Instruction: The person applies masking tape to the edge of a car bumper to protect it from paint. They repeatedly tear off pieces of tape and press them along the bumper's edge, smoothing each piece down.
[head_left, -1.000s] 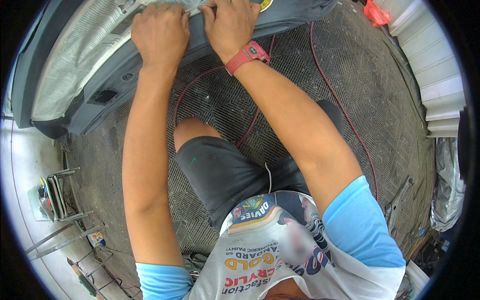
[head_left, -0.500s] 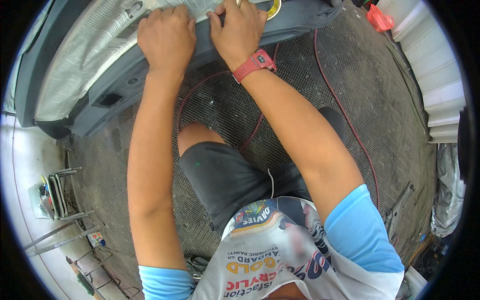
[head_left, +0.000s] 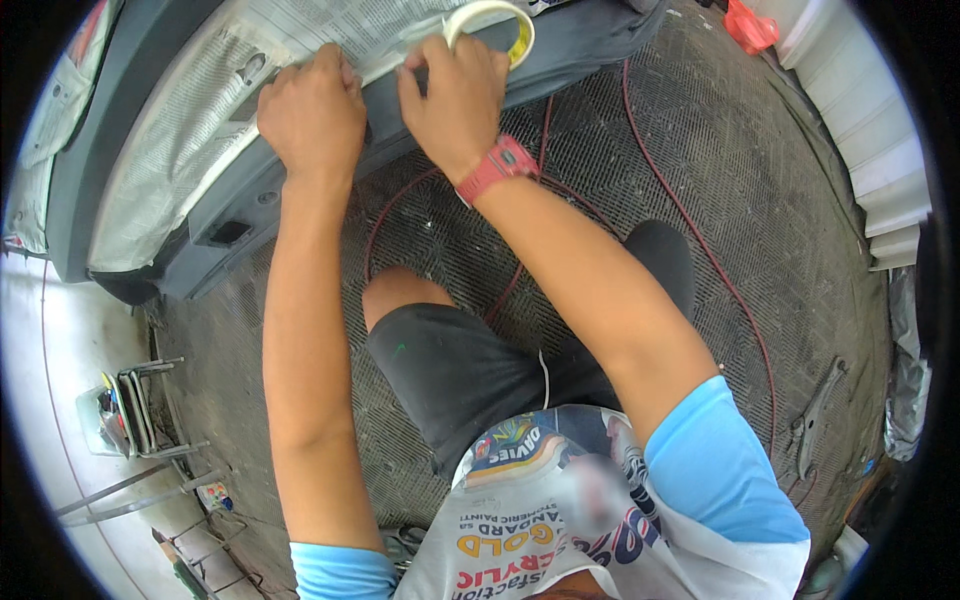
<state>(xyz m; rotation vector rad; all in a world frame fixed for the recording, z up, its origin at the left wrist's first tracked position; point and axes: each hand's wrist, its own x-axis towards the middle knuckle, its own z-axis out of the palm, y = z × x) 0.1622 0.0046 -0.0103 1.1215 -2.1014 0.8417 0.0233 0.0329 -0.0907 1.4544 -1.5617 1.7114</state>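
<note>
A grey vehicle panel (head_left: 245, 205) spans the upper left, covered with newspaper sheets (head_left: 165, 175) whose lower border carries a pale strip of masking tape (head_left: 205, 185). My left hand (head_left: 315, 115) rests at this border, knuckles up and fingers curled together; its fingertips are hidden against the panel. Just right of it, my right hand (head_left: 455, 105) grips a roll of masking tape (head_left: 529, 38), white with a yellow inner core. The roll stands out beyond the fingers, over the paper. A red watch (head_left: 497, 168) is on my right wrist.
Dark ribbed matting (head_left: 560, 240) covers the floor. A red hose (head_left: 690, 210) winds across it. At right lie a metal tool (head_left: 820, 415) and silvery sheeting (head_left: 905, 380). A red plastic bag (head_left: 750, 27) sits far right, and a metal-framed rack (head_left: 140, 410) stands left.
The tape roll has come further into view and stands higher above my right hand. Both hands have shifted slightly left and down in the picture, as the whole view has moved a little.
</note>
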